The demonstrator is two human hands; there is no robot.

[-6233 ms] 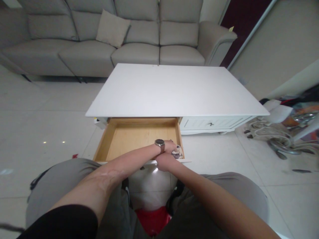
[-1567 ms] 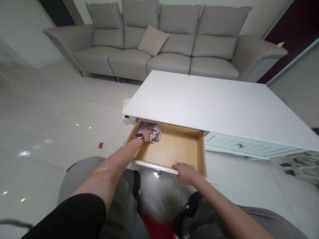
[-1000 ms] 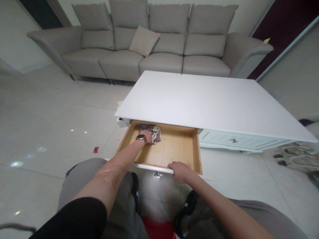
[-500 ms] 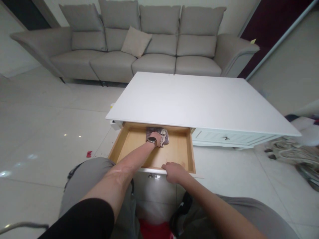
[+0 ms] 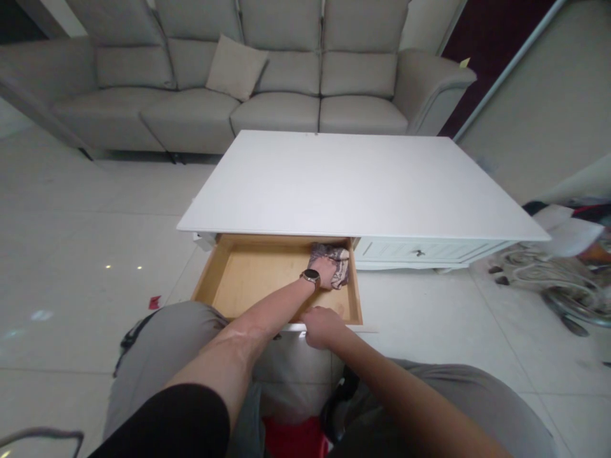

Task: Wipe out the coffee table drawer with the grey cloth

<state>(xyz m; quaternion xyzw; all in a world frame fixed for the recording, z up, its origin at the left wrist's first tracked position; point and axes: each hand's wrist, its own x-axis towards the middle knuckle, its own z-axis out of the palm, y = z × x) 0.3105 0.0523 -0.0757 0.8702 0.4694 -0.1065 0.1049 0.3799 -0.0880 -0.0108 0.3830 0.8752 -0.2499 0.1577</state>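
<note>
My left hand (image 5: 326, 272), with a watch on its wrist, presses a patterned brown and white cloth (image 5: 340, 273) against the floor of the pulled-out wooden drawer (image 5: 260, 273). The cloth is bunched beneath the fingers, near the drawer's right wall. Closer to me, my right hand (image 5: 321, 327) grips the drawer's front panel, its fingers curled over the top edge. My left forearm reaches across the drawer's front edge, just left of my right hand.
The drawer belongs to a white coffee table (image 5: 353, 181), which has a closed drawer (image 5: 415, 251) on the right. Behind stands a grey sofa (image 5: 277, 117) with a cushion (image 5: 236, 69). Coiled hoses (image 5: 529, 270) and other items lie on the floor at right. A red scrap (image 5: 154, 302) lies at left.
My left hand has slid the cloth rightward across the drawer floor, from the middle towards the right wall. My right hand stays on the front panel. The camera view has shifted slightly.
</note>
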